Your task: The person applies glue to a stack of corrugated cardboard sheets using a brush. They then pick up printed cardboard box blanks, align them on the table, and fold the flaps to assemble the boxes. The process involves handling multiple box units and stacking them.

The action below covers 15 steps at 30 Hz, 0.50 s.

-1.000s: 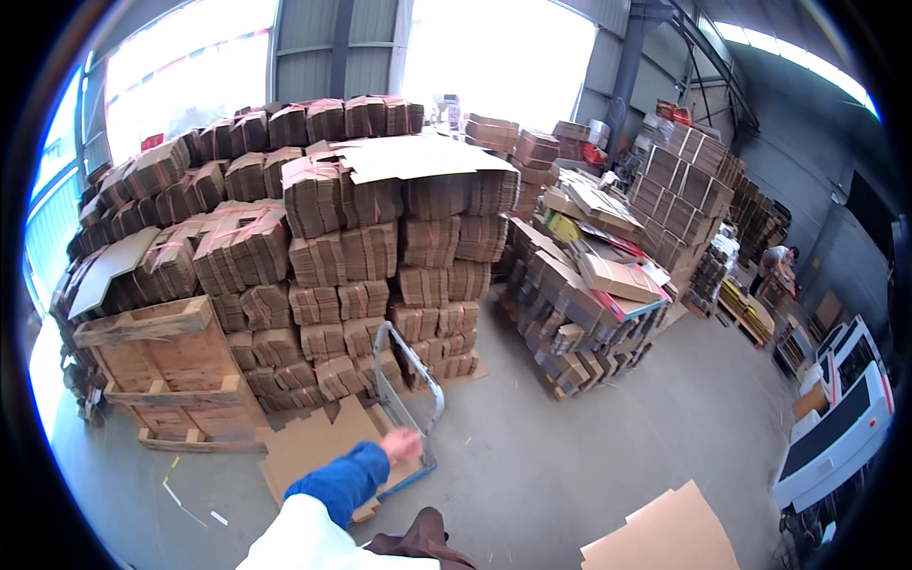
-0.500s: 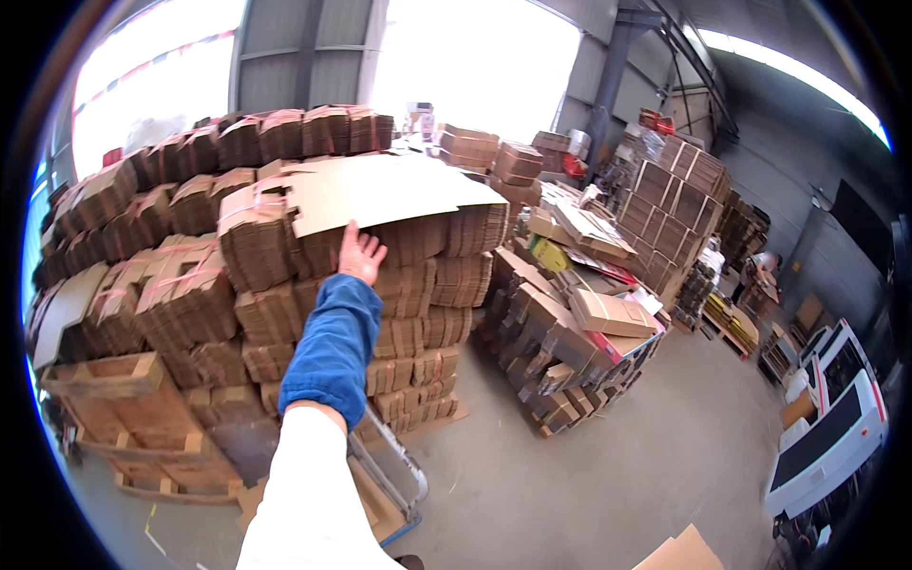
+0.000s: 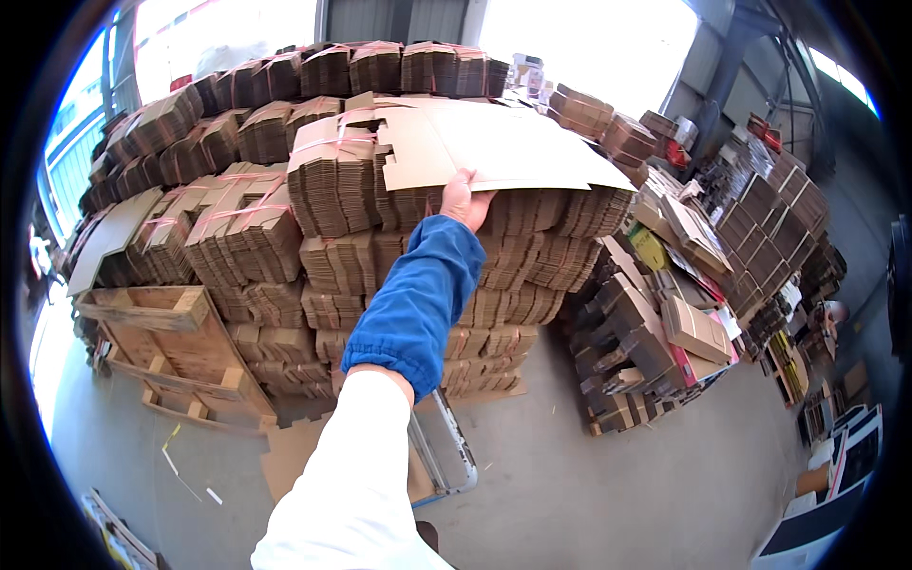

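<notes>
My left hand (image 3: 465,201) is closed on the near edge of a flat tan cardboard sheet (image 3: 499,142). The thumb lies on top of the sheet, while the other fingers are mostly hidden beneath it. Other flat sheets overlap it at the right, all lying on top of a tall pile of bundled flattened cardboard (image 3: 334,185). Pink straps bind the bundle next to the sheet's notched left edge. A blue sleeve cover (image 3: 418,294) wraps my left forearm over a white sleeve. My right hand is out of view.
A wooden pallet (image 3: 195,309) leans against the pile at left. A metal trolley handle (image 3: 465,461) stands by my forearm. To the right sits another loaded stack with loose boxes (image 3: 698,328). Strapped bundles (image 3: 774,223) and a person (image 3: 831,318) are farther back.
My view has turned left and down, shifting the scene rightward. My left hand has gone from open fingers at the sheet's edge to gripping it. A cardboard piece at lower right has left view.
</notes>
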Tool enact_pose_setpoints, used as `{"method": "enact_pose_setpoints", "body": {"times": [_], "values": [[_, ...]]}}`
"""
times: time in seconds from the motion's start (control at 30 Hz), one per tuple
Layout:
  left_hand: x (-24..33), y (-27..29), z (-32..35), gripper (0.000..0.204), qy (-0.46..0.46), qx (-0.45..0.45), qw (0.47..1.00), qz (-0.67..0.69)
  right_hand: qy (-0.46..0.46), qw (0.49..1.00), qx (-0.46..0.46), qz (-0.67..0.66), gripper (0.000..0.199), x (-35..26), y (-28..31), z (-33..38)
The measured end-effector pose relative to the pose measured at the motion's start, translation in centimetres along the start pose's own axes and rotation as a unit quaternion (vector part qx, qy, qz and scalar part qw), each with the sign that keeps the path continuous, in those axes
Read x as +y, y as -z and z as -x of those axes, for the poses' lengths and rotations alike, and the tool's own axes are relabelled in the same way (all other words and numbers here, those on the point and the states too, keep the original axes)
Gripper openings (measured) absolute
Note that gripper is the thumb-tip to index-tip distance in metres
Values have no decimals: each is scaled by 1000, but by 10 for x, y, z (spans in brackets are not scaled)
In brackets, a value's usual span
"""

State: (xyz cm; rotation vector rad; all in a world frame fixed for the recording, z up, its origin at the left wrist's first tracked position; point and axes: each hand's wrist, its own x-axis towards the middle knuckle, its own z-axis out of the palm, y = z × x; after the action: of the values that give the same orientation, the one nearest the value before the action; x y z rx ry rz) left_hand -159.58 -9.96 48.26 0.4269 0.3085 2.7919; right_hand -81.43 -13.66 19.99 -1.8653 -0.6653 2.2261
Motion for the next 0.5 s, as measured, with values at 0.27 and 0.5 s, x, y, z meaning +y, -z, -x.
{"method": "enact_pose_setpoints", "body": {"times": [0.27,0.5], "values": [[64,35,79,35,6,48,998,-45,142,990,0,27,21,-71,-65,20],[117,91,227,29,38,66,990,-117,288,809,-513,6,70,-207,-259,-13]]}}
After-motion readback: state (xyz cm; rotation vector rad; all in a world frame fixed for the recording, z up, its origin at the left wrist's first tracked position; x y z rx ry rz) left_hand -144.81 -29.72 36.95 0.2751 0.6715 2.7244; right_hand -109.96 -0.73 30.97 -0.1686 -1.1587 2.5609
